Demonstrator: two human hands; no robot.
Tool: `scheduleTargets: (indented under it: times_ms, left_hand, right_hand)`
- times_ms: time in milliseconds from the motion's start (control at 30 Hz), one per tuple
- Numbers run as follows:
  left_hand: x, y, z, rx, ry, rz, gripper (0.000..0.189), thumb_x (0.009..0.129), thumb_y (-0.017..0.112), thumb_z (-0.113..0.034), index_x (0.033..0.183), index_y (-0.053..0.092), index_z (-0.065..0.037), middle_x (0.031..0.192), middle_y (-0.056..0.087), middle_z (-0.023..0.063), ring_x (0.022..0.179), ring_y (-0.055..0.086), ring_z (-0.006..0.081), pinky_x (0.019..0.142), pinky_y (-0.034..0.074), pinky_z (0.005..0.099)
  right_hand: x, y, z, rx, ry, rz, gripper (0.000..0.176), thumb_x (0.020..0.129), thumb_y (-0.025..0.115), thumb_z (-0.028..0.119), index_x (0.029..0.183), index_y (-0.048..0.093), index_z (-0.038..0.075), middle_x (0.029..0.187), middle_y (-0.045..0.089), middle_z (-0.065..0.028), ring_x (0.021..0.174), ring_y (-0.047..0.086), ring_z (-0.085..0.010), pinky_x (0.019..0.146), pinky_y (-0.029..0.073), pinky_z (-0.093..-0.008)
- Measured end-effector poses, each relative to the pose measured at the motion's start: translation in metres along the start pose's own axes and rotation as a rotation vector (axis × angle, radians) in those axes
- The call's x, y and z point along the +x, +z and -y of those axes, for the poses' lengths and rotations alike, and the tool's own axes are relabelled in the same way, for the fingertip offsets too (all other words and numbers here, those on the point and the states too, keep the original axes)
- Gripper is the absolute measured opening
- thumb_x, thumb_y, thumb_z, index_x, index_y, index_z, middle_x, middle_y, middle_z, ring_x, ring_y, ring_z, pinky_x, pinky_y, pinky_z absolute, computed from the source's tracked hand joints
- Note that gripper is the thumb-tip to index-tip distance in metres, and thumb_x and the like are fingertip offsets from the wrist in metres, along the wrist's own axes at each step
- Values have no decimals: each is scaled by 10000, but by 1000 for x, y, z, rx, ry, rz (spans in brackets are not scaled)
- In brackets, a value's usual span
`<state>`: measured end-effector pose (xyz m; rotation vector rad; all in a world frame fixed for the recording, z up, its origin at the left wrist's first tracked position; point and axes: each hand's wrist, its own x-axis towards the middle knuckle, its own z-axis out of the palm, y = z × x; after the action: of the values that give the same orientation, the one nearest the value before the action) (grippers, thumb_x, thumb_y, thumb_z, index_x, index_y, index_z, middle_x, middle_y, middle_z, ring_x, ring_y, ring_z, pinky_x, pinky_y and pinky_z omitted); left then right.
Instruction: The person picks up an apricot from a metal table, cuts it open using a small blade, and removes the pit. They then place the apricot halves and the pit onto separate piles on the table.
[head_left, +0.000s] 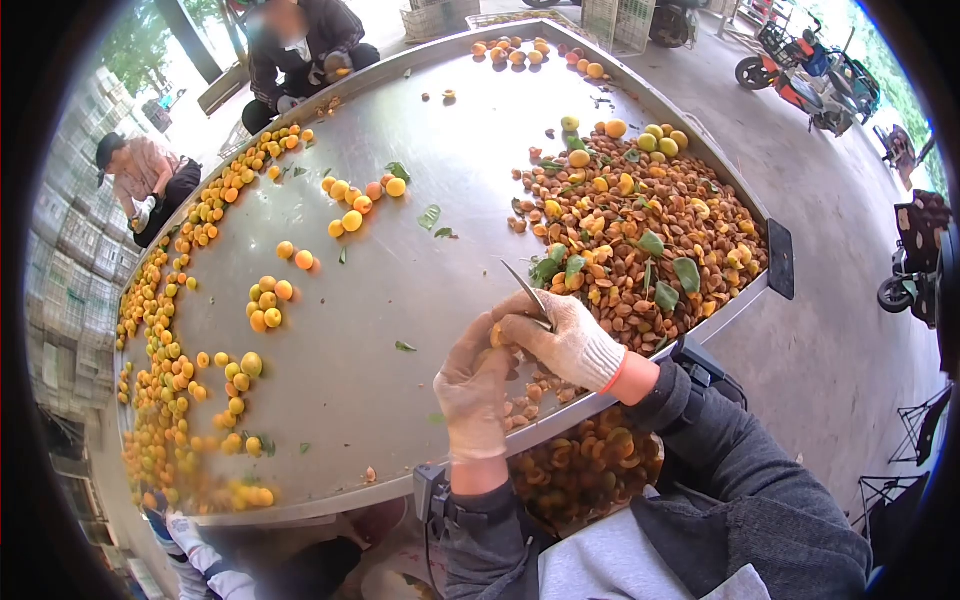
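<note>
Both my gloved hands meet over the near edge of the metal table. My right hand is closed round a small knife, its blade pointing up and to the left. Fingers of my left hand are pinched round a small orange apricot piece, mostly hidden between the hands. Just beyond my right hand lies a heap of brown pits with green leaves among them. Under the table edge, below my hands, halved apricots fill a container whose rim is hard to make out.
Whole apricots line the table's left side, with small groups nearer the middle. A person sits at the far edge, another at the left, and a sleeve shows lower left. Scooters stand beyond the right side.
</note>
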<state>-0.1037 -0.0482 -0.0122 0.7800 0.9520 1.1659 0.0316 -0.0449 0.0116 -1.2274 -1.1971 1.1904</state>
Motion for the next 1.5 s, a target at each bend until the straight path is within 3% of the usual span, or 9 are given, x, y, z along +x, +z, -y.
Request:
scheduleTargets:
  times_ms: [100, 300, 667, 933, 1200, 1267, 1333, 1400, 1500]
  left_hand:
    - [2, -8, 1, -210, -106, 18, 416, 834, 650, 6, 1241, 570, 37, 1026, 657, 116, 777, 644, 173, 656, 517, 245]
    - [-3, 1, -8, -211, -148, 15, 422, 843, 641, 35, 1256, 557, 51, 990, 680, 134, 786, 684, 179, 690, 571, 268]
    - [5, -7, 2, -189, -148, 50, 392, 837, 622, 13, 1217, 559, 83, 1016, 656, 158, 840, 668, 250, 792, 572, 356]
    - [9, -11, 4, -443, -182, 123, 354, 803, 605, 69, 1156, 621, 50, 1038, 669, 165, 868, 680, 258, 783, 595, 405]
    - [18, -10, 3, -298, -122, -97, 307, 791, 724, 11, 1084, 631, 25, 957, 674, 107, 828, 666, 180, 685, 569, 289]
    - [21, -9, 3, -219, -112, -155, 297, 785, 748, -9, 1058, 634, 16, 929, 674, 92, 787, 658, 153, 654, 551, 255]
    - [22, -5, 4, -142, -108, -216, 289, 780, 773, -28, 1032, 637, 7, 901, 674, 78, 746, 649, 125, 623, 533, 220]
    - [24, 1, 4, 168, -7, -329, 288, 787, 786, -66, 1025, 639, 4, 856, 666, 55, 672, 622, 91, 568, 487, 182]
    - [17, 5, -7, 223, -51, -298, 246, 841, 751, -143, 1017, 643, -11, 833, 654, 48, 633, 594, 82, 529, 458, 181]
  right_hand:
    - [-1, -11, 37, 101, 173, -183, 197, 933, 579, 181, 1047, 658, 42, 719, 602, -7, 500, 490, -49, 432, 370, -193]
    - [12, -15, 55, 760, -232, -364, 144, 928, 526, 38, 1043, 605, 3, 565, 507, -5, 370, 392, -72, 348, 278, -238]
    - [19, 3, 32, 412, -570, -231, 169, 958, 491, 26, 1072, 595, -41, 535, 419, 16, 382, 359, -69, 362, 269, -235]
    - [65, -19, 3, 1183, -119, -33, 176, 939, 488, 87, 1107, 526, 48, 567, 323, 43, 398, 276, -74, 368, 210, -230]
    - [56, -17, 18, 963, -224, -241, 173, 929, 539, 95, 1090, 587, 53, 593, 417, 17, 437, 376, -91, 384, 307, -261]
    - [44, -12, 24, 95, -227, -277, 157, 910, 594, 90, 1046, 648, 32, 628, 497, 32, 443, 417, -48, 404, 330, -209]
    - [39, -10, 19, -82, -267, -187, 196, 865, 654, 88, 1041, 658, 1, 682, 559, 21, 564, 500, -50, 502, 408, -208]
    - [25, -9, 35, -272, 126, 67, 245, 846, 687, 116, 1058, 653, -1, 742, 589, 12, 645, 514, -57, 587, 443, -215]
    - [26, -9, 20, -161, 132, 59, 259, 853, 684, 152, 1063, 653, 3, 753, 572, 23, 648, 511, -46, 569, 441, -215]
